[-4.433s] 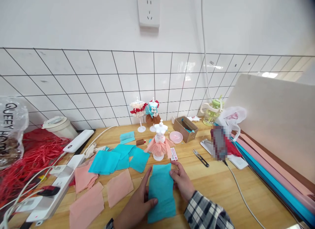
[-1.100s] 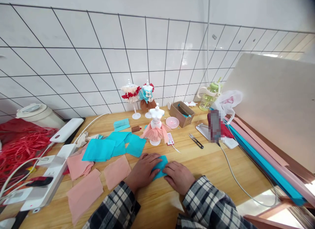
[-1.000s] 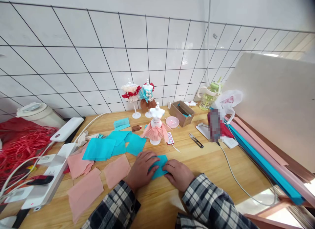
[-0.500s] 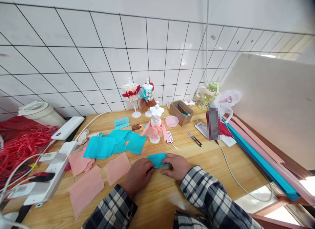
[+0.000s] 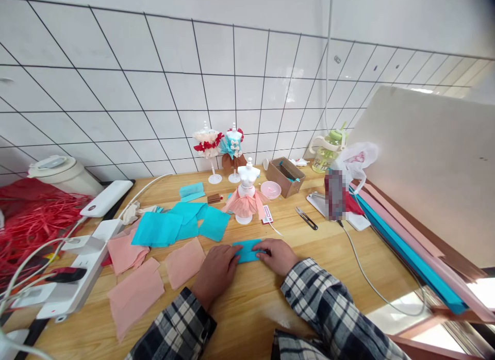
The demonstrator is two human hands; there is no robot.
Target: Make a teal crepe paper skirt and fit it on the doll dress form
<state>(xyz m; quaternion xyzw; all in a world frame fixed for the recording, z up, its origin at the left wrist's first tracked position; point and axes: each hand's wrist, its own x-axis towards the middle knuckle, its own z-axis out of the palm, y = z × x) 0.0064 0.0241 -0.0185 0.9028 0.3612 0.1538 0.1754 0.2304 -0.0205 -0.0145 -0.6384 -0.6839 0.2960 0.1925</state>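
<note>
A small folded piece of blue crepe paper [image 5: 247,251] lies on the wooden table in front of me. My left hand [image 5: 217,271] presses on its left end, the fingers together. With bent fingers, my right hand [image 5: 279,255] grips the right end. Just beyond stands a white mini dress form [image 5: 246,182] wearing a gathered peach paper skirt [image 5: 245,202]. Several blue crepe paper sheets [image 5: 158,229] overlap to the left, and peach paper pieces [image 5: 184,263] lie nearer my left hand. The undersides of my fingers are hidden.
Two decorated dress forms [image 5: 209,144] stand by the tiled wall. Thread snips [image 5: 307,219], a pink bowl [image 5: 270,190] and a cardboard box [image 5: 288,182] are farther right. A power strip [image 5: 79,275] with cables lies left; paper rolls [image 5: 410,251] lean along the right edge.
The blue paper now lies flatter, its raised fold pressed down. My right fingers have curled in closer on its right end; my left hand has barely moved.
</note>
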